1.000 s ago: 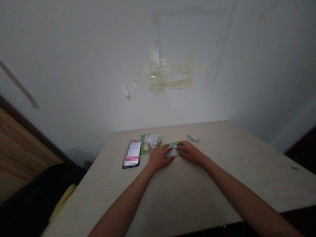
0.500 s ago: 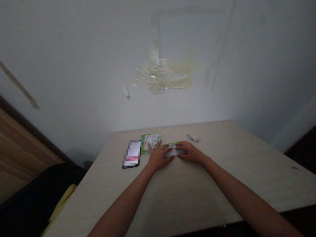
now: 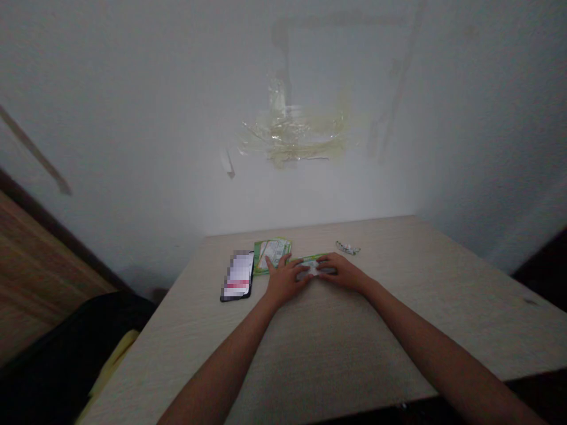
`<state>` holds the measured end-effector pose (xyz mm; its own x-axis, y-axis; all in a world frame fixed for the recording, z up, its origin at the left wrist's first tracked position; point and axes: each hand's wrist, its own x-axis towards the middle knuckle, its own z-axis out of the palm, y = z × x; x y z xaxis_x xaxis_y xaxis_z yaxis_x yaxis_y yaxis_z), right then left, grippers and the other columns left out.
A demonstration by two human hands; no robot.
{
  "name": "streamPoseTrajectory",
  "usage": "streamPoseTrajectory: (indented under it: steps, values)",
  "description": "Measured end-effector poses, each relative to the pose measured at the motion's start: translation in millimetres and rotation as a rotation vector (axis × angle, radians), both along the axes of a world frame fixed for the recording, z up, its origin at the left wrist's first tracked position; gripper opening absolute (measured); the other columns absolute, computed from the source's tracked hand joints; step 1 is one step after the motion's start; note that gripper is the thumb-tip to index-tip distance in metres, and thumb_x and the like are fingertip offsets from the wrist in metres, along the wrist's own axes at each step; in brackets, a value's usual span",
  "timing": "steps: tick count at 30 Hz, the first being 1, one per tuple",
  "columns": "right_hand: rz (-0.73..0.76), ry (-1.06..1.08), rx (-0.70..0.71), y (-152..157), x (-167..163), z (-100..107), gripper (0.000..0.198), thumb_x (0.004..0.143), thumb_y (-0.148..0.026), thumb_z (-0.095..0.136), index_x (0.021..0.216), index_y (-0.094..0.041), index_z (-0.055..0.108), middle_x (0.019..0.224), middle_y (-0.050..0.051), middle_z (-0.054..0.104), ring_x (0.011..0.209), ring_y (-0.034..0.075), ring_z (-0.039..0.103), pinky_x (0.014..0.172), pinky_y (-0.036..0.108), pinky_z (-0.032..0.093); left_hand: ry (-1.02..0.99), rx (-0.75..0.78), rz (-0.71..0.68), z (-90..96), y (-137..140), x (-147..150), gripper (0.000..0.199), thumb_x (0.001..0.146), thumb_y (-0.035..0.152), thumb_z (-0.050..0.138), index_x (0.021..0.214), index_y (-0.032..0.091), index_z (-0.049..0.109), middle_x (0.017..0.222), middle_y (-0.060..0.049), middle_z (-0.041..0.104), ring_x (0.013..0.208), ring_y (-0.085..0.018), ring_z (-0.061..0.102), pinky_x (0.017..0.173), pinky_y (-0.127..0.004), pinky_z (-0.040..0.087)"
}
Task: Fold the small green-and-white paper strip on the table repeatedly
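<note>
— What is the person wearing on the arms?

— Nothing that shows: both forearms are bare up to the bottom edge of the view, no sleeves.

— And the left hand [image 3: 283, 281] and right hand [image 3: 343, 273]?

— Bare too, no gloves. Rings or a watch I cannot make out.

I can read no text here. The green packet [image 3: 271, 254] and the small sachet [image 3: 312, 267] carry print, too small and blurred to make out; the phone [image 3: 238, 275] screen is pixelated.
</note>
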<state>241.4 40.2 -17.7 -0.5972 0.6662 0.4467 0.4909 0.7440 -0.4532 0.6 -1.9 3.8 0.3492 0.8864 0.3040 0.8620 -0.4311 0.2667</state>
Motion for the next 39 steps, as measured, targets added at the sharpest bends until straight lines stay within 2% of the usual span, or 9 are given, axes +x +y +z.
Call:
streamPoseTrajectory:
  steps: [7, 10, 14, 20, 28, 33, 39]
  values:
    - [0.009, 0.005, -0.007, -1, -4, 10, 0.025, 0.096, -0.037, 0.055, 0.095, -0.022, 0.075, 0.100, 0.007, 0.073, 0.095, 0.021, 0.065, 0.088, 0.036, 0.049, -0.051, -0.036, -0.014, 1.5, 3, -1, 0.032, 0.093, 0.054, 0.050, 0.112, 0.037, 0.069, 0.126, 0.001, 0.069, 0.137, -0.029, 0.043, 0.104, -0.078, -0.018]
    - [-0.054, -0.012, -0.002, -1, -5, 14, 0.025, 0.095, -0.036, 0.056, 0.090, -0.020, 0.075, 0.088, 0.007, 0.073, 0.083, 0.020, 0.064, 0.078, 0.033, 0.048, -0.066, -0.028, -0.014, 1.7, 3, -1, 0.032, 0.094, 0.052, 0.050, 0.115, 0.035, 0.068, 0.122, 0.000, 0.071, 0.135, -0.027, 0.046, 0.107, -0.076, -0.017]
    - [-0.113, -0.015, 0.029, 0, -5, 14, 0.024, 0.093, -0.037, 0.060, 0.088, -0.019, 0.075, 0.081, 0.007, 0.072, 0.079, 0.019, 0.063, 0.075, 0.031, 0.046, -0.106, 0.011, -0.018, 0.6, 3, 0, 0.029, 0.095, 0.048, 0.050, 0.114, 0.034, 0.068, 0.118, 0.000, 0.073, 0.130, -0.025, 0.051, 0.109, -0.074, -0.017]
    - [-0.099, 0.007, 0.042, -2, -3, 11, 0.022, 0.089, -0.035, 0.063, 0.101, -0.020, 0.074, 0.087, 0.007, 0.073, 0.082, 0.020, 0.065, 0.077, 0.031, 0.047, -0.132, 0.041, 0.008, 0.5, 5, 2, 0.028, 0.096, 0.043, 0.050, 0.115, 0.031, 0.067, 0.117, -0.003, 0.072, 0.120, -0.023, 0.059, 0.112, -0.071, -0.013]
    - [-0.210, 0.061, -0.031, 3, -6, 0, 0.026, 0.087, -0.031, 0.064, 0.110, -0.020, 0.070, 0.107, 0.009, 0.073, 0.102, 0.024, 0.065, 0.095, 0.040, 0.047, -0.168, 0.042, -0.001, -1.5, 6, 2, 0.031, 0.096, 0.039, 0.051, 0.126, 0.032, 0.057, 0.119, -0.003, 0.070, 0.119, -0.021, 0.058, 0.115, -0.070, -0.006]
    - [-0.323, 0.034, -0.044, 3, -10, -6, 0.032, 0.086, -0.034, 0.066, 0.113, -0.017, 0.068, 0.108, 0.011, 0.071, 0.105, 0.026, 0.062, 0.097, 0.042, 0.044, -0.140, 0.047, -0.018, -3.6, 6, 1, 0.029, 0.095, 0.035, 0.053, 0.123, 0.033, 0.057, 0.115, -0.001, 0.069, 0.117, -0.020, 0.057, 0.115, -0.069, -0.007]
    - [-0.305, 0.011, 0.004, 4, -13, -8, 0.030, 0.088, -0.030, 0.065, 0.116, -0.020, 0.065, 0.108, 0.009, 0.068, 0.105, 0.025, 0.058, 0.098, 0.043, 0.042, -0.060, 0.025, -0.002, -1.5, 7, 3, 0.023, 0.094, 0.038, 0.056, 0.115, 0.036, 0.063, 0.111, -0.001, 0.068, 0.118, -0.023, 0.054, 0.110, -0.075, -0.005]
